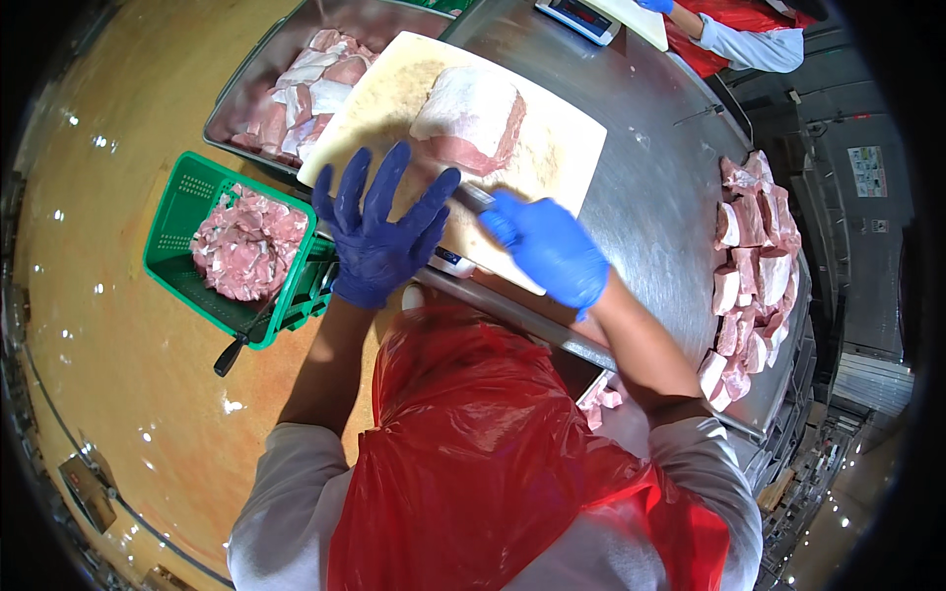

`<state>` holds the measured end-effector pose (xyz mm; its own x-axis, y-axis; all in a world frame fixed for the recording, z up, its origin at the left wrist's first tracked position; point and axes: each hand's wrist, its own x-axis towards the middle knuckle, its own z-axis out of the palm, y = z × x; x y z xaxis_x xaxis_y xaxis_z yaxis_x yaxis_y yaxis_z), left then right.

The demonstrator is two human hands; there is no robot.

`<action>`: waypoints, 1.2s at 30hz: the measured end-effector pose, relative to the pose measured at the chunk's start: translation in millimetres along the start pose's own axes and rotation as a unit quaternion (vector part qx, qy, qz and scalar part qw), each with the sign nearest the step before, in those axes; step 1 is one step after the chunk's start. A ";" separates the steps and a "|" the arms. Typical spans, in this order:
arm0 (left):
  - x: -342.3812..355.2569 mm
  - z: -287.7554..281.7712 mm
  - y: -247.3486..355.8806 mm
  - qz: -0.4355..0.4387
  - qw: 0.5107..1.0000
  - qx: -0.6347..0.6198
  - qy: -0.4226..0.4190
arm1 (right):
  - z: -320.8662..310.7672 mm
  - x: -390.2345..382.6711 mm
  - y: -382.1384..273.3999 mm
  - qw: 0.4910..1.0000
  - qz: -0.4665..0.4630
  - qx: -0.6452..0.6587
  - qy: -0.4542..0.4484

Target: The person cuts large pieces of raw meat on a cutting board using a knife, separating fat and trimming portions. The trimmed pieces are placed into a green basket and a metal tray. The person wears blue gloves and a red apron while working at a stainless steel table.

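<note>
A thick slab of raw pork [471, 113], pale fat on top and pink meat along its near edge, lies on a cream cutting board [567, 148]. My right hand [554, 251], in a blue glove, is closed round a knife [475, 197] just in front of the slab. The knife's blade is mostly hidden near my left fingertips. Over the board's near left edge, my left hand [382, 231] is spread with fingers apart, holding nothing. It also wears a blue glove and is apart from the slab.
Left stands a green basket [177, 212] of meat trimmings, a black-handled tool at its rim. Behind it is a metal tub [232, 113] of pork pieces. Cut pork blocks [754, 266] line the steel table's [650, 227] right side. A scale [579, 20] and a co-worker's arm [749, 44] are at the far side.
</note>
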<state>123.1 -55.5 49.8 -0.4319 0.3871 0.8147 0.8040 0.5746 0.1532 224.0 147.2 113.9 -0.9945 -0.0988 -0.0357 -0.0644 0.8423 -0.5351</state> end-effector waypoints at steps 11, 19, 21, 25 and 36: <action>-102.7 -69.0 -224.2 -0.185 0.973 0.135 -0.016 | -3.3 -43.8 -42.4 1.000 -0.001 -0.014 -0.001; 16.1 37.5 -146.3 -0.197 0.951 -0.205 -0.121 | -8.3 -28.9 27.9 0.809 0.268 0.477 0.213; 63.0 103.1 -121.2 -0.070 0.914 -0.387 -0.103 | 10.1 -10.0 32.2 0.763 0.247 0.567 0.188; 114.1 195.8 -79.8 -0.079 0.889 -0.367 -0.261 | 46.0 35.4 -7.2 0.649 0.241 0.716 0.089; 50.3 130.5 -76.3 -0.012 0.965 -0.183 -0.187 | 57.2 20.8 42.5 0.721 0.142 0.637 0.233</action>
<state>-13.4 14.3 6.1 -0.5150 0.6487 0.5604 0.8526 0.3200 0.4131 205.3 150.7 42.2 -0.8917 0.4204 -0.1676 -0.0200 -0.4067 -0.9134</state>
